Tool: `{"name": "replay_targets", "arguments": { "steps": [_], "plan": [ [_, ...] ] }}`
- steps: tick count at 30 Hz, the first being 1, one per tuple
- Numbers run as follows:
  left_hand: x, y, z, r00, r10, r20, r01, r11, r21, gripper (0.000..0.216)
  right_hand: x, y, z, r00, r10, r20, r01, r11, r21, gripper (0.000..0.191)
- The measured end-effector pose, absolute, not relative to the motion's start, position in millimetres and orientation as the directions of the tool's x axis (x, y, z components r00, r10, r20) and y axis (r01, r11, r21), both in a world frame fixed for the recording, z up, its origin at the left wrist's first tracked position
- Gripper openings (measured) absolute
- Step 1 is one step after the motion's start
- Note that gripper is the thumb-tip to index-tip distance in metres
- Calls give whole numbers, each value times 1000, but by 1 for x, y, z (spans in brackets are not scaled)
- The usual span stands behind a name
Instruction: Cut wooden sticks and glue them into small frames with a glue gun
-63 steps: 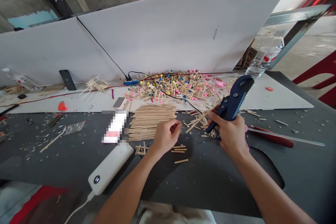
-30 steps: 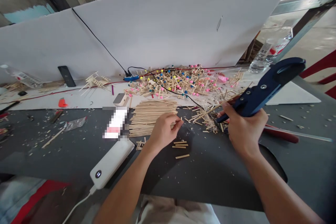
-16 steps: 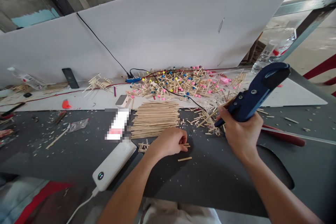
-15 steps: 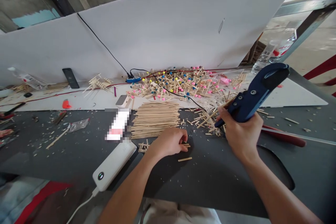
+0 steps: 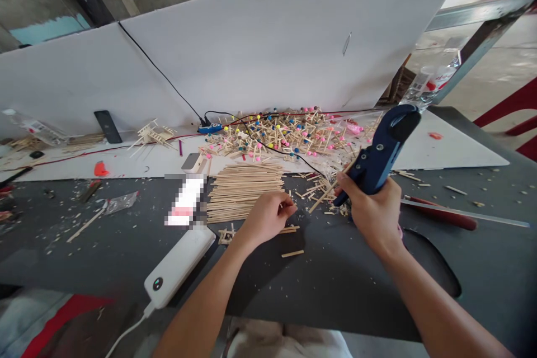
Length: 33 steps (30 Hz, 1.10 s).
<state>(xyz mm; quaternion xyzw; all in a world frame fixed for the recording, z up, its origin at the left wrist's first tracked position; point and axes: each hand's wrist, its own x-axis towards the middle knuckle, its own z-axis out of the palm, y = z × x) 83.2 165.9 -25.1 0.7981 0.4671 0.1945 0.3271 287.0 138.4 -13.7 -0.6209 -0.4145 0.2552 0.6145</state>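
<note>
My right hand (image 5: 371, 212) is closed round a blue hand cutter (image 5: 380, 154), held tilted up to the right, and a long wooden stick (image 5: 325, 190) runs from its jaws down to the left. My left hand (image 5: 266, 215) hovers just above the dark table with its fingertips pinched together; whatever they hold is too small to make out. Short cut stick pieces (image 5: 291, 241) lie under and beside that hand. A neat stack of long wooden sticks (image 5: 243, 190) lies just behind it.
A heap of sticks with coloured beads (image 5: 281, 137) lies on the white board (image 5: 453, 151) behind. A white power bank (image 5: 178, 265) sits near left, a red-handled tool (image 5: 438, 213) at right, a water bottle (image 5: 430, 81) far right. Wood chips litter the table (image 5: 356, 291).
My right hand has swung the cutter back left and more upright. My left hand has lifted from the cut pieces, and its fingers are now pinched.
</note>
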Motion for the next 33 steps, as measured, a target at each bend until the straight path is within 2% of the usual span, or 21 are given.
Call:
{"name": "replay_targets", "arguments": {
  "steps": [4, 7, 12, 18, 22, 26, 30, 33],
  "plan": [
    [85, 162, -26, 488, 873, -32, 431, -209, 878, 22, 285, 139, -15, 477, 862, 170, 181, 93, -979, 21],
    [89, 159, -27, 516, 851, -100, 311, -77, 947, 28, 281, 138, -14, 425, 895, 135, 164, 70, -984, 21],
    [92, 156, -32, 583, 795, -166, 275, -2, 961, 30, 276, 138, -14, 411, 899, 153, 181, 84, -980, 22],
    [92, 158, -40, 590, 785, -187, 383, -68, 921, 24, 285, 139, -11, 540, 825, 168, 152, 101, -983, 25],
    [90, 161, -39, 548, 823, -150, 405, -105, 908, 23, 290, 138, -6, 622, 752, 220, 260, 66, -963, 23],
    [91, 163, -45, 483, 875, -42, 334, -140, 932, 28, 285, 137, -11, 489, 857, 163, 425, -71, -903, 30],
    [95, 162, -51, 434, 900, 42, 274, -176, 945, 32, 271, 137, -23, 225, 959, 171, 552, 19, -834, 27],
    [98, 159, -52, 432, 899, 72, 268, -204, 942, 39, 264, 137, -27, 148, 972, 181, 582, 62, -811, 23]
  ]
}}
